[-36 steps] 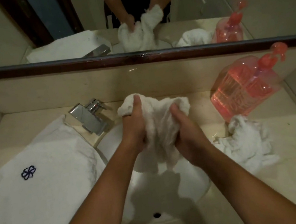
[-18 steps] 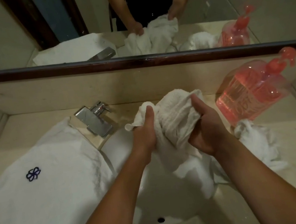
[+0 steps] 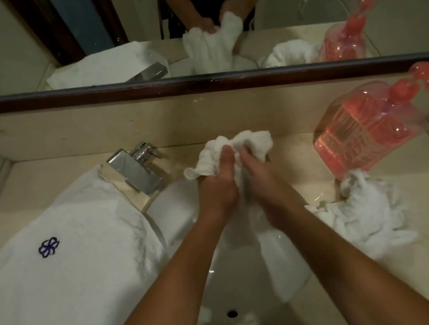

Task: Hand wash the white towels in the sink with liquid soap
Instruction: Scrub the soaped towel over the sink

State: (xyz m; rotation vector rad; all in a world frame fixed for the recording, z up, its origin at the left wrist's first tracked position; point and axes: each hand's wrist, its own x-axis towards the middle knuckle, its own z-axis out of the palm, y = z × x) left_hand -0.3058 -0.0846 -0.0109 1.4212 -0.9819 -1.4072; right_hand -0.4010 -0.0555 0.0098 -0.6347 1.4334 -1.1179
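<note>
Down over the sink (image 3: 233, 290), my left hand (image 3: 218, 189) and right hand (image 3: 262, 180) both clench the white towel (image 3: 251, 141), bunched between them, tail hanging into the basin. It looks soft, limp, probably waterlogged, so thick folds are the place to grab. A crumpled towel (image 3: 364, 213) lies on the beige counter (image 3: 425, 257), a folded towel (image 3: 59, 278) to my left; beyond, faucet (image 3: 138, 169), soap bottle (image 3: 366, 126), mirror (image 3: 27, 37).

towel (image 3: 238, 145) over sink (image 3: 176, 211), faucet (image 3: 138, 171) left, soap bottle (image 3: 367, 128) right
</note>
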